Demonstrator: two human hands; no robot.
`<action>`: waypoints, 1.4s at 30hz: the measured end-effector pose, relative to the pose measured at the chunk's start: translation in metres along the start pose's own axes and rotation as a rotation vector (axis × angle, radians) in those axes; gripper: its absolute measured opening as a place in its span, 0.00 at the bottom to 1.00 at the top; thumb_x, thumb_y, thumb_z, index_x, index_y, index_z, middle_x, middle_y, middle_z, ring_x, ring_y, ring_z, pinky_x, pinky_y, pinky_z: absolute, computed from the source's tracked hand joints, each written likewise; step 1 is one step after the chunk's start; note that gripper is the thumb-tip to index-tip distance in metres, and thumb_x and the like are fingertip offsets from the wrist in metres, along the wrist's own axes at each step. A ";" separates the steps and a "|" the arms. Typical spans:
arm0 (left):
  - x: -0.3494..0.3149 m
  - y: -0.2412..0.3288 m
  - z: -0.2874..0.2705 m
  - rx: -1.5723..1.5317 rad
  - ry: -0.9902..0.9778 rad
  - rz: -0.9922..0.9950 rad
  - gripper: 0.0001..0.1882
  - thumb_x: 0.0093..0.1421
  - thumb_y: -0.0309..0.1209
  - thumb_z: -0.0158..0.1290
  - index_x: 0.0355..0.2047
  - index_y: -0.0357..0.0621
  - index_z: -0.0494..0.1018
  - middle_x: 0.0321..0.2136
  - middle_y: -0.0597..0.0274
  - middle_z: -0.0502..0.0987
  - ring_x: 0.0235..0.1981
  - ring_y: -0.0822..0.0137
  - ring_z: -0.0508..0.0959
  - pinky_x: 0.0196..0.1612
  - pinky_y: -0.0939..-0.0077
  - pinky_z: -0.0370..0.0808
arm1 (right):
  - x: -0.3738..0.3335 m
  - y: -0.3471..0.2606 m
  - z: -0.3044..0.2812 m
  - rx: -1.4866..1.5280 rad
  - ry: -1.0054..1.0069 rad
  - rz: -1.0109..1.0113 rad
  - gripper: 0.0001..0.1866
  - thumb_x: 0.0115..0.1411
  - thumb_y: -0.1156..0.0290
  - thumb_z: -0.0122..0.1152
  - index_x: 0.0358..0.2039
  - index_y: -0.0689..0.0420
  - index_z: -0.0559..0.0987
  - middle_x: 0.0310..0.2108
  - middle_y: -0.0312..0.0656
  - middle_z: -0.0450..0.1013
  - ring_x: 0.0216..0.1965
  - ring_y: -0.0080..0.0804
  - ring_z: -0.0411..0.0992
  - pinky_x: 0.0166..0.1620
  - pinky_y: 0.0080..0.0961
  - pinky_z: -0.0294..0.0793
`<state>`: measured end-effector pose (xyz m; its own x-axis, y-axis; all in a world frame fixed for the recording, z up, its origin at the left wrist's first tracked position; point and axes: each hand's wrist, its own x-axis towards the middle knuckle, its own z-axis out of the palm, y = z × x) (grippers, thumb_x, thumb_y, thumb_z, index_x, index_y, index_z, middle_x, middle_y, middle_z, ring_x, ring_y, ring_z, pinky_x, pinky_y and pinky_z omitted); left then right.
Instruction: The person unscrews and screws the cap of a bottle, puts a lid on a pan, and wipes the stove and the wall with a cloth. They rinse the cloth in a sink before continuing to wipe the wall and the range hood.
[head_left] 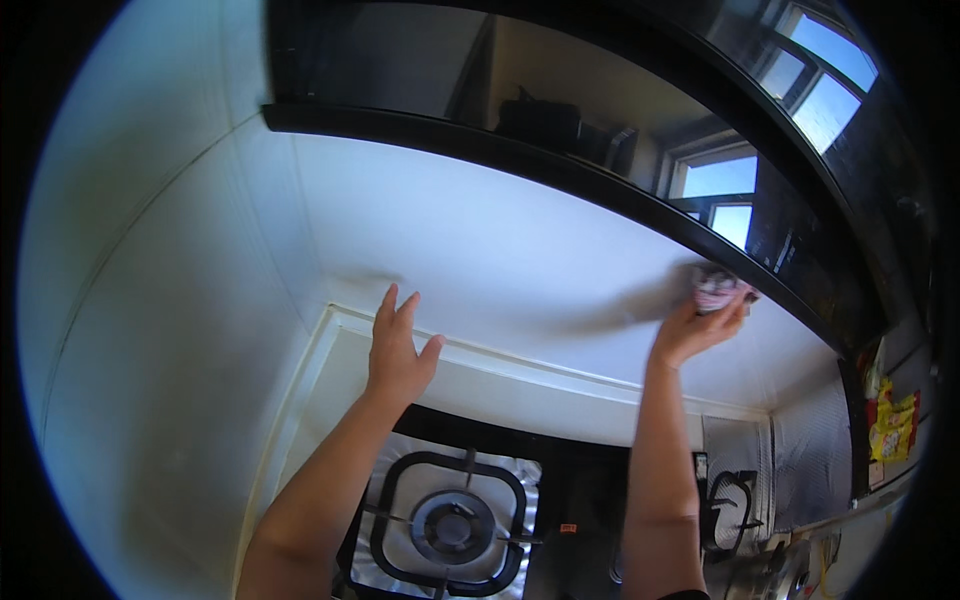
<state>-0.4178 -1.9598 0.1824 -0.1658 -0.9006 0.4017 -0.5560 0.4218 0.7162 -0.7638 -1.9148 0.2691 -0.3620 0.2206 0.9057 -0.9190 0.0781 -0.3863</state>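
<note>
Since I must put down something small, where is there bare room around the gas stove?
The pale counter strip is bare between the white back wall and the rear edge of the gas stove. The stove's black top also has room between the left burner and right forearm, apart from an orange label. The burner's pan support crowds the left.

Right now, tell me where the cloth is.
In the head view, the cloth is right of centre, in the right hand, just below the glossy black panel.

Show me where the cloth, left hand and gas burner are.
Cloth [716, 290]: head view, crumpled pinkish middle.
Left hand [396, 347]: head view, middle of the hand.
Gas burner [454, 528]: head view, round center.
</note>
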 end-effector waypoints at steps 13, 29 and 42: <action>-0.010 -0.043 -0.020 -0.018 -0.007 -0.103 0.31 0.52 0.31 0.58 0.56 0.37 0.62 0.61 0.41 0.53 0.62 0.43 0.54 0.62 0.57 0.56 | -0.136 -0.276 0.088 0.402 -0.809 -0.947 0.27 0.54 0.71 0.51 0.56 0.61 0.66 0.56 0.48 0.62 0.51 0.42 0.65 0.56 0.34 0.61; -0.007 -0.033 0.021 0.336 -0.316 0.241 0.43 0.52 0.38 0.60 0.64 0.45 0.50 0.67 0.47 0.37 0.65 0.42 0.46 0.59 0.39 0.55 | -0.089 -0.135 0.017 0.070 -0.691 -0.827 0.23 0.54 0.72 0.50 0.52 0.58 0.72 0.52 0.46 0.63 0.50 0.42 0.63 0.54 0.40 0.63; -0.037 -0.069 0.050 0.597 -0.537 0.081 0.42 0.58 0.51 0.49 0.67 0.53 0.43 0.68 0.59 0.34 0.68 0.52 0.34 0.63 0.36 0.41 | -0.117 -0.114 -0.001 0.136 -0.760 -0.739 0.22 0.51 0.73 0.51 0.49 0.56 0.74 0.33 0.39 0.63 0.33 0.35 0.63 0.39 0.32 0.63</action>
<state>-0.4136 -1.9604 0.0897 -0.5088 -0.8609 0.0015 -0.8416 0.4978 0.2093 -0.6165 -1.9488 0.2073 0.3331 -0.5042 0.7968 -0.9429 -0.1753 0.2833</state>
